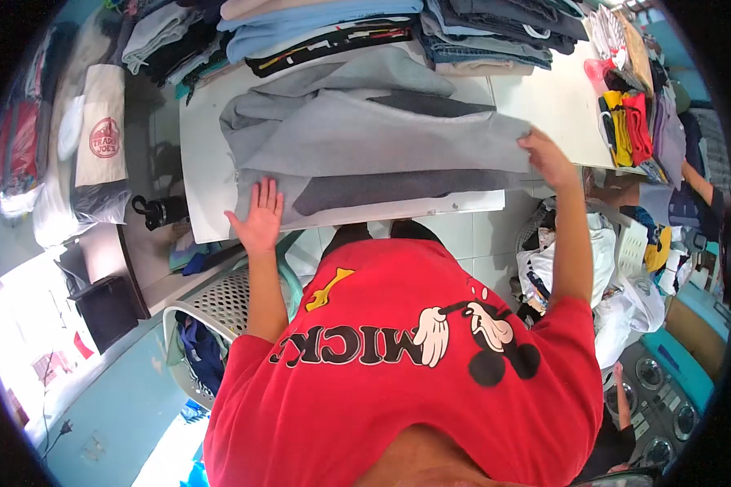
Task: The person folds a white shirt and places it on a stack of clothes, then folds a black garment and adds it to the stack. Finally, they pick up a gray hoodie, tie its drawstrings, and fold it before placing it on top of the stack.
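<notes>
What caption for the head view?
Gray garment spread across a white table, right hand holding one end, left hand open near the other.

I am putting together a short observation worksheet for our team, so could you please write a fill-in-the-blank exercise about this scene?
1. The right hand holds one end of a ____ garment.
2. The left hand is open, with its ____ facing up.
3. The shirt of the person wearing the camera is mainly ____.
4. The pale bag at the left of the view reads "Trader ____".

Missing words: grey; palm; red; Joe's.
</notes>
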The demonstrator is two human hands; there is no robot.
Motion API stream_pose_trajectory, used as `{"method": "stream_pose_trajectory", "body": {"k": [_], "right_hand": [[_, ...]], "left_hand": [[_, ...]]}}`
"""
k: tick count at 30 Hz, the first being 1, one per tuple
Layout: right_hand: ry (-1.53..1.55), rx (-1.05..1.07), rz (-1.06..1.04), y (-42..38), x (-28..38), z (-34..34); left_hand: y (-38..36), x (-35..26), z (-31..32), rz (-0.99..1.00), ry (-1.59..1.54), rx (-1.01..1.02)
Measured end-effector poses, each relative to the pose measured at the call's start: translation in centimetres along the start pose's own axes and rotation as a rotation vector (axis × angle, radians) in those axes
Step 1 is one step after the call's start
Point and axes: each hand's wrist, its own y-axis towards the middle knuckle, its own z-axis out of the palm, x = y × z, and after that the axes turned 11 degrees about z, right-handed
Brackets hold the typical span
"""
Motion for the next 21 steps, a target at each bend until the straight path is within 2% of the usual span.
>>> {"method": "stream_pose_trajectory", "body": {"k": [1,3,5,7,8,10,11,13,14,15,16,17,19,20,21], "right_hand": [[-0.051,-0.148,0.116,1.3,-2.1,-0.5],[-0.065,-0.203,0.173,3.7,-4.6,-0.1],[-0.087,-0.245,0.226,5.8,-5.8,1.1],[-0.175,-0.565,0.028,6.9,-6.8,2.4],[-0.177,-0.558,0.030,6.6,-6.3,3.1],[-0.315,-0.749,-0.215,5.6,-4.1,4.0],[-0.321,-0.746,-0.213,3.6,-2.0,4.7],[-0.047,-0.733,-0.324,-0.8,1.9,5.9],[-0.043,-0.766,-0.331,-0.8,1.7,4.0],[0.095,-0.728,-0.328,-1.2,1.5,2.6],[0.092,-0.728,-0.326,-1.1,1.0,1.1],[0.119,-0.676,-0.250,-0.9,0.0,-0.6],[0.122,-0.539,-0.152,-0.2,-1.4,-1.9],[0.122,-0.531,-0.154,0.9,-2.5,-2.6],[-0.050,-0.586,-0.147,2.0,-3.9,-3.4]], "left_hand": [[0.7,-0.1,0.1,0.001,0.007,0.001],[2.5,-0.5,0.7,-0.035,0.347,-0.272],[3.8,-0.8,1.0,-0.045,0.368,-0.299],[4.7,-1.1,1.0,-0.083,0.397,-0.321],[5.2,-0.9,1.4,-0.078,0.399,-0.326],[5.9,-0.2,1.9,-0.091,0.458,-0.430],[5.8,-0.3,1.2,-0.090,0.454,-0.436],[5.7,-1.0,-0.4,0.228,0.655,-0.333],[4.8,-1.5,-0.3,0.229,0.655,-0.335],[2.8,-2.1,-0.3,0.200,0.550,-0.261],[1.1,-2.5,-0.2,0.171,0.445,-0.188],[-0.3,-2.3,-0.8,0.171,0.444,-0.195],[-2.2,-1.3,-2.0,-0.129,0.344,-0.206],[-2.3,-0.5,-1.4,-0.121,0.345,-0.206],[-2.2,0.2,-0.8,-0.102,0.336,-0.271]]}}
